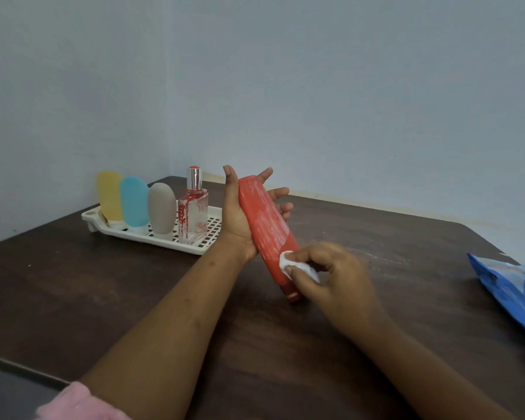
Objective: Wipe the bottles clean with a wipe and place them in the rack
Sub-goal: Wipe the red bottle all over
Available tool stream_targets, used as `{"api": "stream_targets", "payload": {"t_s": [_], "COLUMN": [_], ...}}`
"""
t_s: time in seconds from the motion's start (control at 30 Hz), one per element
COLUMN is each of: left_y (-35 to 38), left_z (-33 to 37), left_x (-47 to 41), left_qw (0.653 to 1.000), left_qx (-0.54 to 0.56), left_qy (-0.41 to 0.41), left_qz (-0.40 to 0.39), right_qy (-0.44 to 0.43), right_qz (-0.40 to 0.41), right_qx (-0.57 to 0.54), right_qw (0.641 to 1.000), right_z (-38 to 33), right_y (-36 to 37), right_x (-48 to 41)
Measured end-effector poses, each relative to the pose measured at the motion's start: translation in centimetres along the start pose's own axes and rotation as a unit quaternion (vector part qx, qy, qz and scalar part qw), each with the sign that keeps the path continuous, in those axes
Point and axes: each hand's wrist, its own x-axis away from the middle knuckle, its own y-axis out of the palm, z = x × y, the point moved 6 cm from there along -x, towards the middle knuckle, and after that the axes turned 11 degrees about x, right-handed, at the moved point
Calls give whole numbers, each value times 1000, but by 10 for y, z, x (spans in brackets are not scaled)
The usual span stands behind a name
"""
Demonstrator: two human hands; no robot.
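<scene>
Mid-wipe: left hand [243,221], fingers spread, cradles the tilted red plastic bottle [265,228] over the middle of the dark wooden desk [331,353], right hand [334,274] pinches the wadded white wipe [286,259] on its lower end; next, I'd say, clear the upper streaks, then stand it in the white slatted plastic rack [214,227], far-left corner.

Red plastic bottle [265,225], streaked chalky white, with a gold band at the cap end. White wipe [286,258] on it. White slotted plastic rack [164,241]: yellow soft bottle [109,195], sky-blue soft bottle [134,201], grey-brown soft bottle [162,207], white caps. Clear glass bottle [193,219], red-patterned, silver collar. Dark brown wood-grain table [103,283], blue plastic packet [515,292], pink sleeve [73,401].
</scene>
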Motion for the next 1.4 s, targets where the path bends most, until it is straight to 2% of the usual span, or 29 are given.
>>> {"api": "stream_targets", "payload": {"t_s": [0.17,0.4,0.53,0.7,0.8,0.9,1.0,1.23,1.4], "left_y": [0,-2,0,1,1,1,-2,-5,-5], "left_z": [0,-1,0,0,1,0,-2,-3,-4], "left_x": [-1,-4,-2,-4,-5,-5,-5,-6,-6], "left_qw": [1000,1000,1000,1000,1000,1000,1000,1000,1000], "left_qx": [-2,2,2,-5,-13,-11,-7,-3,3], "left_qy": [3,-3,-1,4,-1,-2,-4,-2,-8], "left_qz": [-2,15,18,25,17,21,25,21,20], "right_qy": [18,-83,-160,-253,-272,-254,-215,-52,-47], "right_qz": [38,30,60,41,36,38,24,-10,6], "right_qx": [21,107,153,264,312,314,272,164,131], "right_qw": [999,990,973,930,910,914,938,985,990], "right_z": [4,-13,-29,-51,-59,-56,-49,-15,-10], "right_y": [-2,9,6,17,22,21,17,4,7], "right_x": [-7,-5,0,3,2,0,-2,-12,-13]}}
